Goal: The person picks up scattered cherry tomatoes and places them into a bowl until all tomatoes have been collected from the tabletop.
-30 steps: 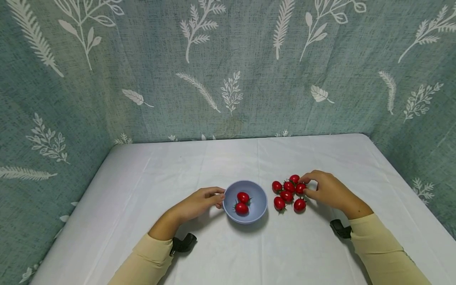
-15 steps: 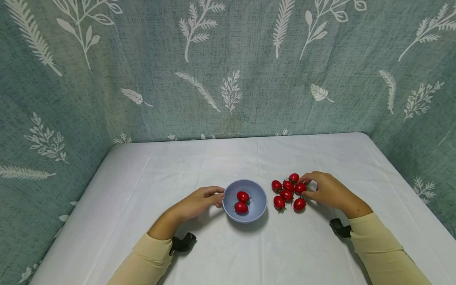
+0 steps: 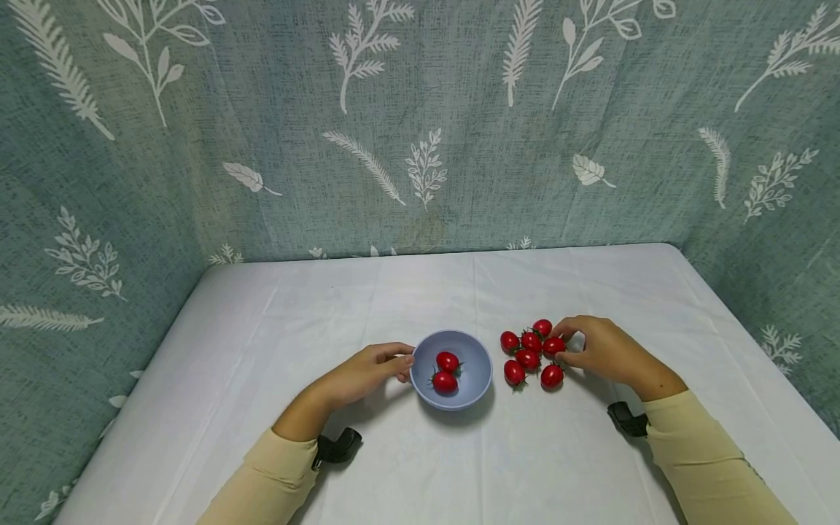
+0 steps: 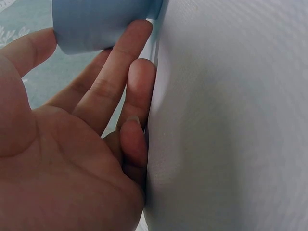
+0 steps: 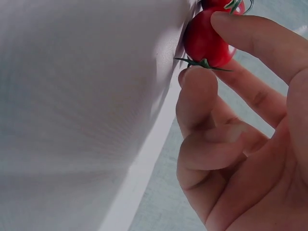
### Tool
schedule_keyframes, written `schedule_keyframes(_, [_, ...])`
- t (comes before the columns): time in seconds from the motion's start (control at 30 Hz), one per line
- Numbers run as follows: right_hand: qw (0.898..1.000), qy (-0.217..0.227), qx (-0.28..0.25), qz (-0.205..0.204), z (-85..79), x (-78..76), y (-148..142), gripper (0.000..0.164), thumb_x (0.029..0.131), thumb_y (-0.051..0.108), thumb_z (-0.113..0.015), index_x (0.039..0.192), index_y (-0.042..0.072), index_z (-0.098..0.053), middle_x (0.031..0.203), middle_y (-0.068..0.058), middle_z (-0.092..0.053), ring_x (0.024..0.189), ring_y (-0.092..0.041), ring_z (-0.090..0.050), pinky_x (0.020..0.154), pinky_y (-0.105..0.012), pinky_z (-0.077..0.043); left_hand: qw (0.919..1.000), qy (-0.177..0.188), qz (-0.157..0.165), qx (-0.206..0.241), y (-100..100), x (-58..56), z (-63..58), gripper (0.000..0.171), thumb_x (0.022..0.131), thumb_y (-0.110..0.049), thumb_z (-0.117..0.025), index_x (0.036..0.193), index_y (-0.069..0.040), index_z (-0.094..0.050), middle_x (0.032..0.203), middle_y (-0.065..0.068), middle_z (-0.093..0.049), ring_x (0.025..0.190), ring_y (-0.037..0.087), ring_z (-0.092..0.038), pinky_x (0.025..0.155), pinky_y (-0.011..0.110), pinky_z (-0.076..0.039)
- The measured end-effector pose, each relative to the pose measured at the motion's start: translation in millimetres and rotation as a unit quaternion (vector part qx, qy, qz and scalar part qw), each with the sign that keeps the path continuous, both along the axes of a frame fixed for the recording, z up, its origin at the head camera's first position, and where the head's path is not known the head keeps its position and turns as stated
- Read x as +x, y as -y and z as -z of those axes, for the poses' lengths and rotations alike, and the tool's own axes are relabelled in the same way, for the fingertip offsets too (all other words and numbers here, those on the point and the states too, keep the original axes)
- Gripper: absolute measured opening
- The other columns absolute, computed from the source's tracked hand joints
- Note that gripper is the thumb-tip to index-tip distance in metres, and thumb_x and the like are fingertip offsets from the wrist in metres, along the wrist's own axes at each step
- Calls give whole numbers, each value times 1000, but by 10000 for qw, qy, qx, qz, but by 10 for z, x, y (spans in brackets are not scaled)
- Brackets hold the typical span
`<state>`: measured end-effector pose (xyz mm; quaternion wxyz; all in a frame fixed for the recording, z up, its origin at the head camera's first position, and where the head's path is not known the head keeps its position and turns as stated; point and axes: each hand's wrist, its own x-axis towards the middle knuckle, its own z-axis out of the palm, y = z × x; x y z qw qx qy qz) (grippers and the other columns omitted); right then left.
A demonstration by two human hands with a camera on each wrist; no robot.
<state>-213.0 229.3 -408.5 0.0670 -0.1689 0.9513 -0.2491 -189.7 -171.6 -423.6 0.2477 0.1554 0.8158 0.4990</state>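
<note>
A blue-grey bowl stands on the white-covered table with two red cherry tomatoes in it. My left hand holds the bowl from its left side, thumb near the rim. In the left wrist view, the thumb and fingertips touch the bowl wall, while the lower fingers curl near the cloth. To the right of the bowl lies a loose group of cherry tomatoes. At that group's right edge, my right hand pinches one cherry tomato with thumb and finger; its green calyx faces the palm.
White cloth covers the table. A green curtain with white leaf prints hangs behind it and along both sides. One dark wrist device sits on the left wrist, another dark device on the right.
</note>
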Motion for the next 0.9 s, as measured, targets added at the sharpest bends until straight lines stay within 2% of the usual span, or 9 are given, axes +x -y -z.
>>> schedule_keyframes(0.57, [9999,-6,106,-5,5,1,20,28,83,17,-81,109,11,-71,101,-8,-71,87,-19,-60,68,-31,-47,10000,-13,25,24,5,1,8,43,105,-37,-50,137,-10,-58,109,5,-68,103,17,-61,104,43,-36])
schedule_keyframes(0.7, [9998,-31,171,-6,3,0,15,27,83,17,-81,106,10,-71,100,-7,-71,93,-23,-63,76,-41,-54,10000,-17,-8,4,3,4,6,43,105,-37,-50,137,-10,-58,109,5,-68,103,16,-61,104,43,-36])
schedule_keyframes(0.8, [9997,-89,236,-10,-3,1,4,26,83,19,-81,105,10,-71,100,-6,-72,98,-26,-65,85,-50,-54,10000,-23,-9,18,2,-1,3,44,105,-37,-50,137,-9,-58,109,5,-68,103,16,-60,104,43,-36])
schedule_keyframes(0.9, [9995,-151,260,2,-13,-1,-10,24,83,19,-81,104,10,-71,100,-6,-72,96,-24,-65,83,-47,-55,10000,-22,0,23,3,-6,2,44,105,-37,-49,137,-9,-58,108,5,-68,103,16,-60,104,44,-36])
